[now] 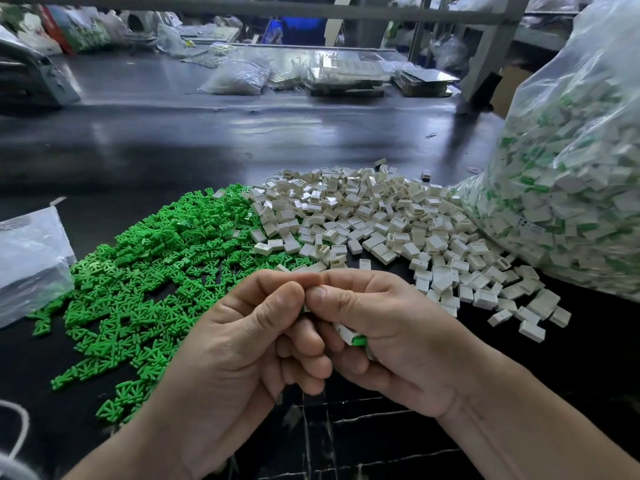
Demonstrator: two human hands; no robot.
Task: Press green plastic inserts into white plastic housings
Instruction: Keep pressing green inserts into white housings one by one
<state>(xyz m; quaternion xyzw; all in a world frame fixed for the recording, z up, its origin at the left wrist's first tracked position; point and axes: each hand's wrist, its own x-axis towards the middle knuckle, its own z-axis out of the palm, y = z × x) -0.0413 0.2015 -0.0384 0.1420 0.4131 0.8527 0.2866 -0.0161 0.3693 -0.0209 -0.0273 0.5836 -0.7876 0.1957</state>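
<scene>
Nearside of the white housings pile [363, 216], both hands meet above the dark table [173, 140]. The right hand [391, 341] clasps a housing [341, 330], with a green insert [359, 340] showing at its end, judged part-seated. The left hand [249, 341] is curled, thumb braced against the right thumb; what it holds, if anything, is hidden. The green inserts pile [156, 271] touches the housings pile's left edge and the bag [571, 150] its right. Open table lies beyond.

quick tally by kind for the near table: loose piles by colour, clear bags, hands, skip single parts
green pile: 1
white pile: 1
bags: 2, big bag on the right, flat bag on the left
hands: 2, left hand and right hand, gripping parts
total: 6
</scene>
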